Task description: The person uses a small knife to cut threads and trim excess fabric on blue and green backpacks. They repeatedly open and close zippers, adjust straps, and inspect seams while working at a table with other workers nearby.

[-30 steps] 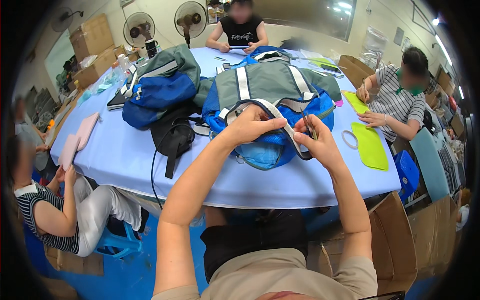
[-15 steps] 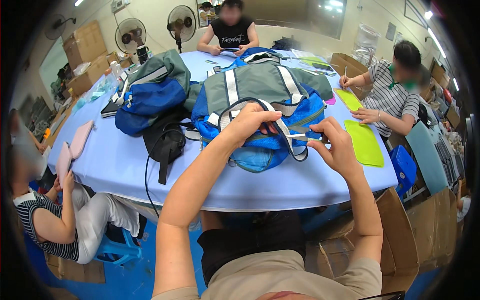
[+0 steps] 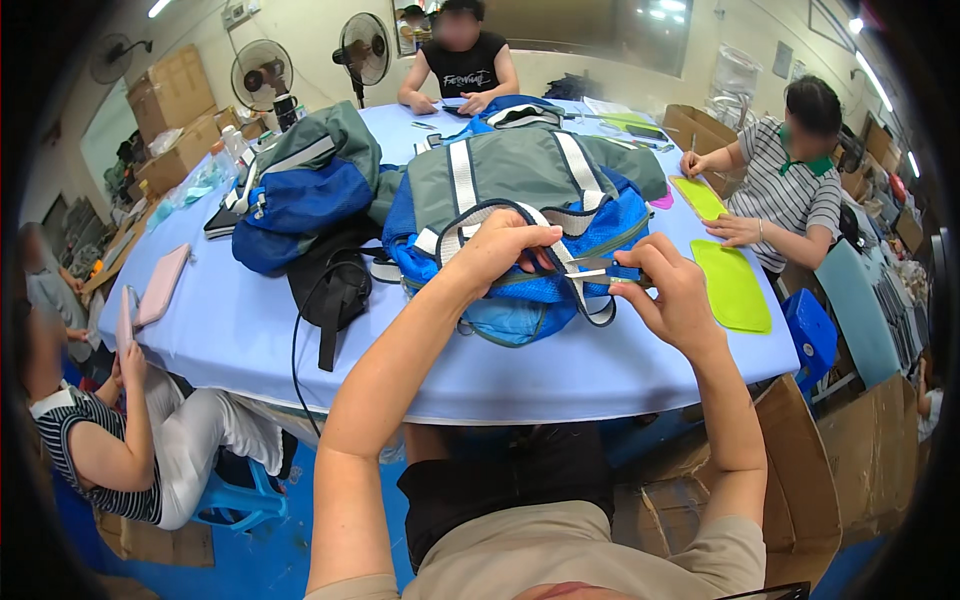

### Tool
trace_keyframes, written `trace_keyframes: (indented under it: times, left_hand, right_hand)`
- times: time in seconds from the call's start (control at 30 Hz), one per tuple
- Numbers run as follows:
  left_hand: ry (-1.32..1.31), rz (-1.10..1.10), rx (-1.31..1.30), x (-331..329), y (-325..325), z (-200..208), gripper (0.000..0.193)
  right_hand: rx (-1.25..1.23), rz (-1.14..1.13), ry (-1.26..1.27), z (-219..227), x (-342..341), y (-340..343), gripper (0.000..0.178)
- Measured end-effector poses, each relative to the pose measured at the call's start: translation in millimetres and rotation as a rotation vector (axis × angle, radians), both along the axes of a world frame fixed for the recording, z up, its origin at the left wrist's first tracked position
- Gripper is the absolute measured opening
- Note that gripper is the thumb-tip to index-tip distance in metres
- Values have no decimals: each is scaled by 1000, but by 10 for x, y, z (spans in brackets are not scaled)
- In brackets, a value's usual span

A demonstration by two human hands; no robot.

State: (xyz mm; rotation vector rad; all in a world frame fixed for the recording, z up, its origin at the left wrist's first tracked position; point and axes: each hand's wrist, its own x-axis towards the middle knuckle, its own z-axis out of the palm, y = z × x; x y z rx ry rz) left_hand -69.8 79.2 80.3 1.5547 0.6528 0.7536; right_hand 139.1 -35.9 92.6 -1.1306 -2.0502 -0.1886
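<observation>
- Two hands meet over one blue and grey backpack (image 3: pixel 520 190) lying on the pale blue table (image 3: pixel 230 330), just in front of the person wearing the camera.
- Left hand (image 3: pixel 505 250) is curled closed on the grey webbing strap (image 3: pixel 580 290), pinching it up off the blue mesh — that tension is what makes a clean snip possible, so I'd judge it should stay taut.
- Right hand (image 3: pixel 672 295) is wrapped around small snips (image 3: pixel 592 268), blades pointing left toward the other hand's fingers; I cannot tell how far the blades are parted.
- Good practice here, as I read it: keep the blade tips on the loose thread alone, well off the strap's weave and off the left fingertips, which sit very near.
- Cutting close to the seam but not into the stitching looks like the delicate part — short snips rather than one long bite.
- Another blue and green bag (image 3: pixel 300 190) and a black bag (image 3: pixel 335 285) lie to the left, apart from the work, so nothing crowds the hands.
</observation>
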Motion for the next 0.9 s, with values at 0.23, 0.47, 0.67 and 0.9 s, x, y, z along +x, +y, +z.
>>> trace_keyframes:
  times: [0.23, 0.47, 0.67, 0.9]
  left_hand:
    - [19, 3, -3, 25, -29, 4, 25]
    - [-18, 11, 1, 66, -29, -40, 26]
    - [-154, -38, 58, 0, -179, -5, 25]
    - [-519, -141, -30, -166, -454, -545, 16]
  right_hand:
    - [78, -7, -66, 5, -57, 26, 23]
    - [18, 33, 137, -99, -11, 48, 22]
    - [-327, 224, 743, -436, -114, 113, 30]
    - [-624, 236, 983, -762, -187, 51, 35]
